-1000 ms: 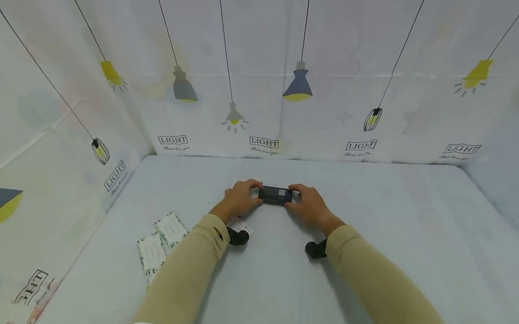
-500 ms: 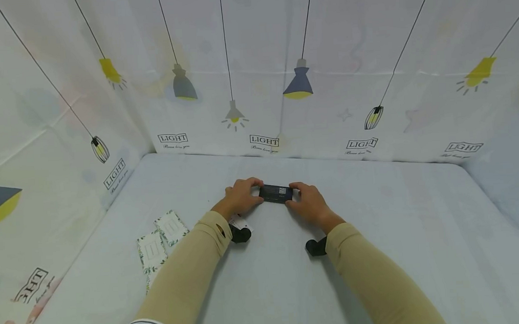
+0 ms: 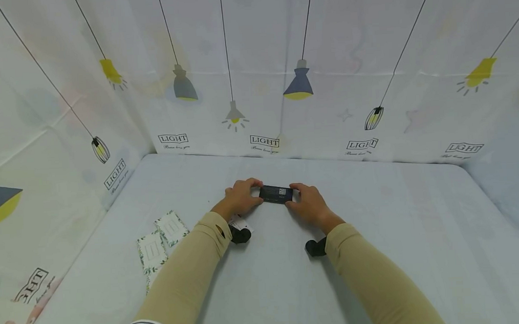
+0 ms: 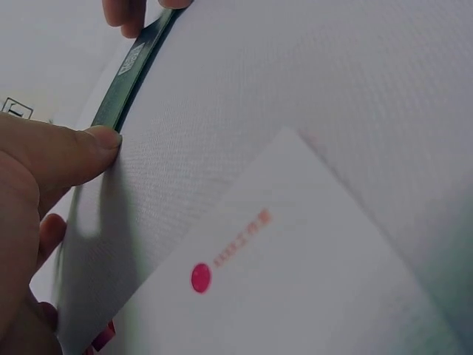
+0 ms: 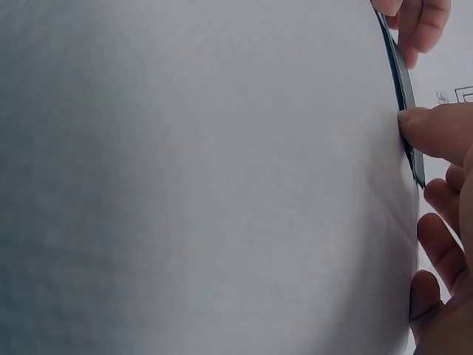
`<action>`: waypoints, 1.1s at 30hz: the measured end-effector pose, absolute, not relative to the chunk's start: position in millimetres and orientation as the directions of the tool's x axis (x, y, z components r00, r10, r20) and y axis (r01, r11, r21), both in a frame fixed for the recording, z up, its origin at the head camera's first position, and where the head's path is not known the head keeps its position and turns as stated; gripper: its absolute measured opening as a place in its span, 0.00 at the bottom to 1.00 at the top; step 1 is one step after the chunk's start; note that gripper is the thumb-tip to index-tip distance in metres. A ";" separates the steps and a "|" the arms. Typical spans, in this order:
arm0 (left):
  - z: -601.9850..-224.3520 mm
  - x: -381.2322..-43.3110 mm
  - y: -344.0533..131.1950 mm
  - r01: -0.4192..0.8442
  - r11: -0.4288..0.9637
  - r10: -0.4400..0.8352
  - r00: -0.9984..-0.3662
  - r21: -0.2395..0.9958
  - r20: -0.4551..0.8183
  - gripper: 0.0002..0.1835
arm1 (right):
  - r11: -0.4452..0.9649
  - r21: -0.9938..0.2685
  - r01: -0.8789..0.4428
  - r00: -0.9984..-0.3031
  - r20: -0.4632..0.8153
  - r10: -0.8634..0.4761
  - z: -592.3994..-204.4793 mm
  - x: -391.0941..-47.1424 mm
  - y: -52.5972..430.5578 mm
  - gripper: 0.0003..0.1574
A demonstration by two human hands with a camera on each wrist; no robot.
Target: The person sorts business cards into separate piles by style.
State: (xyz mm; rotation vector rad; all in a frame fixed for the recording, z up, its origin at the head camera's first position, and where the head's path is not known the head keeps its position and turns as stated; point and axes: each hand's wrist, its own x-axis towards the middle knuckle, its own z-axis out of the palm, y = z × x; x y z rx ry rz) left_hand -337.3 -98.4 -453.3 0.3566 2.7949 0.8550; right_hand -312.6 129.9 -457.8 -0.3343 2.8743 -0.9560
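Observation:
A small black card [image 3: 276,194] with a white QR code lies between my two hands at the middle of the table. My left hand [image 3: 240,197] pinches its left end between thumb and fingers. At the other end, my right hand [image 3: 310,206] grips it the same way. Seen from the left wrist, the card [image 4: 127,78] is a narrow dark strip, with the left thumb on its near edge. The right wrist view shows the card [image 5: 400,74] edge-on; its edge looks layered, but I cannot tell whether it is more than one card.
Beneath the left wrist lies a white card [image 3: 241,224] with red print, partly covered. Several white cards with a leafy green border [image 3: 151,251] lie at the left, one partly behind the left sleeve. A white curtain [image 3: 253,45] printed with lamps stands behind the table.

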 end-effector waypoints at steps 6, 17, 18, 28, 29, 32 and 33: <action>-454.7 -338.1 -98.6 0.164 0.806 0.281 -0.952 0.568 -0.124 0.26 | 0.785 -0.597 -0.166 -0.973 -0.029 -0.228 -458.5 -312.8 129.9 0.37; -456.1 -339.6 -97.9 0.156 0.808 0.275 -0.953 0.569 -0.129 0.26 | 0.790 -0.593 -0.156 -0.975 -0.034 -0.219 -457.5 -311.6 129.2 0.37; -455.7 -339.3 -98.1 0.156 0.808 0.274 -0.953 0.568 -0.129 0.26 | 0.789 -0.594 -0.156 -0.975 -0.035 -0.219 -457.6 -311.7 129.1 0.38; -454.6 -337.3 -107.4 0.184 0.780 0.287 -0.954 0.598 -0.082 0.27 | 0.765 -0.619 -0.175 -0.974 -0.004 -0.226 -459.2 -310.0 129.9 0.39; -453.7 -336.6 -109.6 0.183 0.780 0.290 -0.953 0.598 -0.086 0.26 | 0.761 -0.622 -0.183 -0.974 0.008 -0.227 -459.3 -309.7 129.7 0.39; -449.9 -335.2 -116.9 0.193 0.779 0.308 -0.947 0.597 -0.094 0.24 | 0.749 -0.630 -0.207 -0.973 0.051 -0.226 -458.0 -307.7 128.1 0.38; -448.0 -334.6 -119.5 0.198 0.775 0.314 -0.945 0.600 -0.094 0.23 | 0.742 -0.634 -0.217 -0.972 0.066 -0.227 -457.0 -306.7 127.0 0.37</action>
